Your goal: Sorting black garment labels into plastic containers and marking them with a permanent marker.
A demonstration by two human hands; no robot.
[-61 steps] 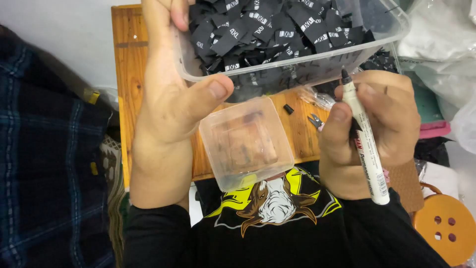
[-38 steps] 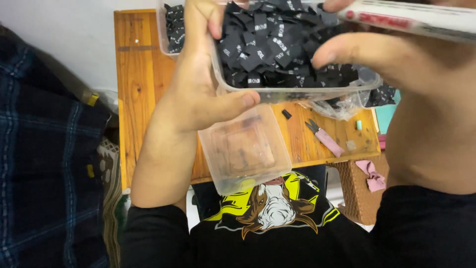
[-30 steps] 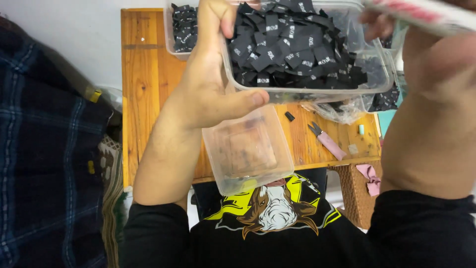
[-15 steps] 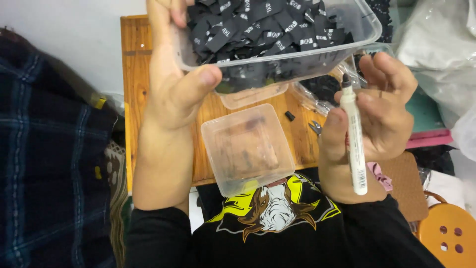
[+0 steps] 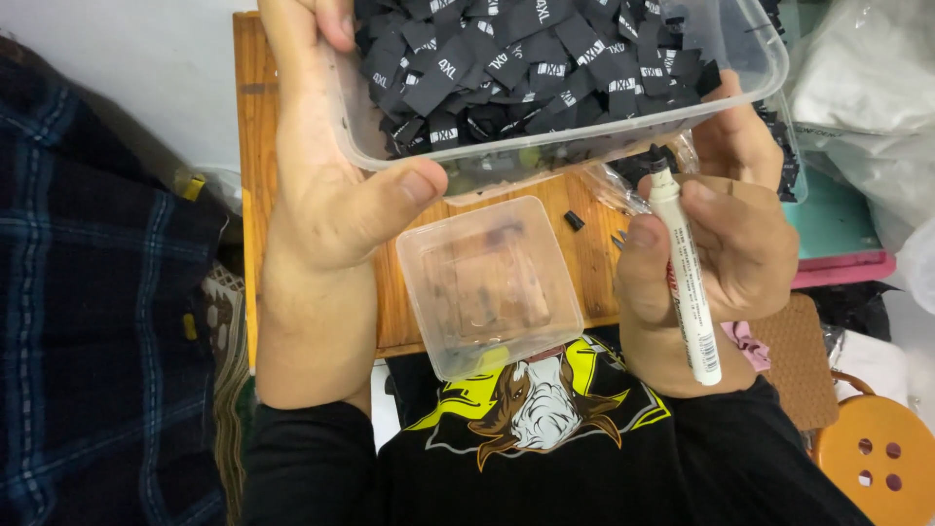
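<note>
Large tub (image 5: pixel 623 127): clear plastic, full of small black fabric labels (image 5: pixel 526 58), raised off the surface (image 5: pixel 255 146). Left hand (image 5: pixel 331 185) grips its near-left corner, thumb pressed on the outer wall, other fingers over the rim. One-corner hold on a loaded tub; judged risk: it tips toward the far side and spills labels.

Right hand (image 5: pixel 730 244): fingers clenched round a white marker (image 5: pixel 685 282), black tip up, just touching the tub's underside beside the thumb. Upper fingers reach behind the tub's right end; whether they bear weight, cannot tell. Judged risk: an uncapped tip would smear ink on tub or skin; cap state unclear.

Small container (image 5: pixel 487 287): empty, clear, square, on the surface edge below the left thumb, apart from both hands, its near corner overhanging toward the black shirt (image 5: pixel 536 438). Judged risk: a wrist bump drops it into the lap.

Loose black bit (image 5: pixel 574 220): lies on the surface between the thumbs, under the tub. Easily lost if brushed.
</note>
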